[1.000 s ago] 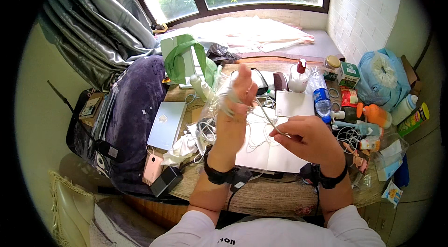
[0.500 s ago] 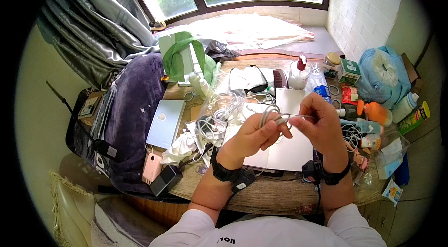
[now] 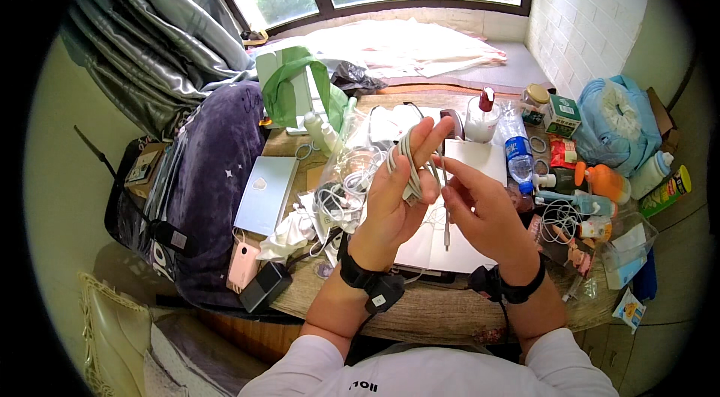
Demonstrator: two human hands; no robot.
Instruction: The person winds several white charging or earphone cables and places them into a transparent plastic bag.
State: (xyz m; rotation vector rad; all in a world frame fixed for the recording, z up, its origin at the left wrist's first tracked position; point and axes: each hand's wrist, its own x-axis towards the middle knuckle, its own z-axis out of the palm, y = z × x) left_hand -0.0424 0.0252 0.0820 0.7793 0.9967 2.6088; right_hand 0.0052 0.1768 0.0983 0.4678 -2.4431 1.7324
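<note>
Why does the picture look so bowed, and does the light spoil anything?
Head view: the fisheye lens bows the table's near edge and leaves black corners; daylight nearly washes out the pale cloth by the window; the cable around the left fingers remains distinguishable.

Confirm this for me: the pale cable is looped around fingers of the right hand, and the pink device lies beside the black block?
Not quite: the head view shows the pale cable looped around fingers of the left hand, not the right hand. The pink device does lie beside the black block.
</note>
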